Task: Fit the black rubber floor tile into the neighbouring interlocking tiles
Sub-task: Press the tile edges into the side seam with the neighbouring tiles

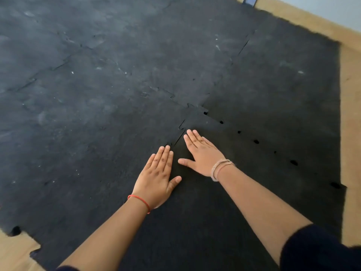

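Two bare forearms reach forward from dark sleeves, both palms laid flat on black rubber flooring. On the left, the left hand (158,178) lies with its fingers pressed together and the thumb angled out to the right, a thin red thread bracelet (141,201) around the wrist. Its fingertips end right at a jigsaw seam (179,133) whose tabs are not fully closed. Just beside it, the right hand (201,153) rests flat as well, fingers together and pointing up the seam, thumb stretched left toward the other hand; a pale braided band (219,169) circles that wrist. Neither hand grips anything.

Under the right hand lies the black rubber floor tile (224,192), darker and cleaner than the rest, its corner tab meeting the junction of the neighbouring tiles (97,114). Along its far right edge a row of small dark gaps (256,141) shows where the interlocking teeth meet the adjoining tile (283,90) and have not seated flush. Scuffs and pale specks mark the older, greyer tiles to the left and beyond. Light wooden floor (349,133) borders the matting at right and at lower left.
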`<state>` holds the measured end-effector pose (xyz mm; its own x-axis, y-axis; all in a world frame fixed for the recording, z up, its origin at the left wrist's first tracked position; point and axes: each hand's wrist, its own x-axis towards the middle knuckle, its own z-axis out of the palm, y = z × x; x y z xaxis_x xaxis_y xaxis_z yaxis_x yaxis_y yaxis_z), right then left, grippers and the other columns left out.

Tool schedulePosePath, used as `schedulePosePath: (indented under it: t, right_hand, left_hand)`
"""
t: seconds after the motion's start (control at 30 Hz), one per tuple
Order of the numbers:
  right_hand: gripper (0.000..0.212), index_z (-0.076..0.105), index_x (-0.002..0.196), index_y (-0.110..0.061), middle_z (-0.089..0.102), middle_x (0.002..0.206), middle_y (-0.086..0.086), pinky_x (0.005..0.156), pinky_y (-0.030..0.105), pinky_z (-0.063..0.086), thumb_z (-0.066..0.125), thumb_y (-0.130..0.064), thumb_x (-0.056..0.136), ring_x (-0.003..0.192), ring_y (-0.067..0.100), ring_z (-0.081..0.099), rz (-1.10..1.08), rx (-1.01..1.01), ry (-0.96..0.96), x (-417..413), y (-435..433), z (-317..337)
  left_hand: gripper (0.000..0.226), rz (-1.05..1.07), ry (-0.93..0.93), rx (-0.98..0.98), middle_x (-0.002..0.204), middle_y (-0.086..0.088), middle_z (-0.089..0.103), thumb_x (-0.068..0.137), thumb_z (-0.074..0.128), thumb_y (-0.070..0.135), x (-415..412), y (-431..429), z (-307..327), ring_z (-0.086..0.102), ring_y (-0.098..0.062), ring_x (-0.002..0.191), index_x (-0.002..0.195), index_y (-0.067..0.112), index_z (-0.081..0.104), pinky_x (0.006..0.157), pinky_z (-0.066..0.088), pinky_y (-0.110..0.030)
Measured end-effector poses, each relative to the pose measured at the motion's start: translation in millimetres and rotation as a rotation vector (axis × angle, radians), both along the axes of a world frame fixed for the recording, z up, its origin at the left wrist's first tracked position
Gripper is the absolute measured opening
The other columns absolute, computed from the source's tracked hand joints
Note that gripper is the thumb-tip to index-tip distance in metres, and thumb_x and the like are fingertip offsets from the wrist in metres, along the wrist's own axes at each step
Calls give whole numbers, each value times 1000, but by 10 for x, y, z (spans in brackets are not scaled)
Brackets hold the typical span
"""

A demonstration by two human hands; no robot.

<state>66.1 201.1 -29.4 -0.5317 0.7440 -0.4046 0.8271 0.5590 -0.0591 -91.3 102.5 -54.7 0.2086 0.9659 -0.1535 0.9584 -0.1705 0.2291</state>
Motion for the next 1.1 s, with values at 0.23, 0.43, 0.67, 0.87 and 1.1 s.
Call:
schedulePosePath:
  t: [0.23,0.43,0.67,0.87,1.1]
  right_hand:
    - [92,-14,143,-8,-17,155,8,113,33,-7,7,-71,79,141,20,-19,-370,235,76,458,-208,-216]
    - [101,-16,142,-8,-21,154,9,113,35,-9,2,-78,70,140,20,-22,-212,169,43,568,104,-204]
    - [101,-12,144,-10,-17,156,7,114,34,-4,20,-78,77,142,19,-16,-212,87,59,587,177,-136]
    - [101,-14,144,-10,-19,155,6,114,33,-6,18,-78,76,141,19,-18,-218,108,44,586,181,-166]
    - [121,-10,145,-6,-14,156,12,115,37,-1,44,-80,66,143,25,-12,-480,70,59,655,478,29]
  left_hand:
    - [69,-32,-22,11,153,-7,-19,91,6,52,327,380,42,-24,-15,137,140,9,-14,111,-16,-29]
    - [81,-42,-9,37,145,-3,-30,71,-28,61,400,519,-53,-32,-14,132,135,12,-24,109,-18,-29]
    - [88,-27,10,-57,144,-4,-32,63,-36,62,437,552,82,-33,-18,132,135,12,-26,110,-17,-29]
    - [67,-18,30,8,146,-4,-30,87,-1,55,437,569,-4,-32,-17,132,134,14,-26,109,-18,-29]
    - [67,-19,0,73,146,-4,-28,91,6,53,425,550,-31,-31,-16,132,137,12,-22,109,-18,-28]
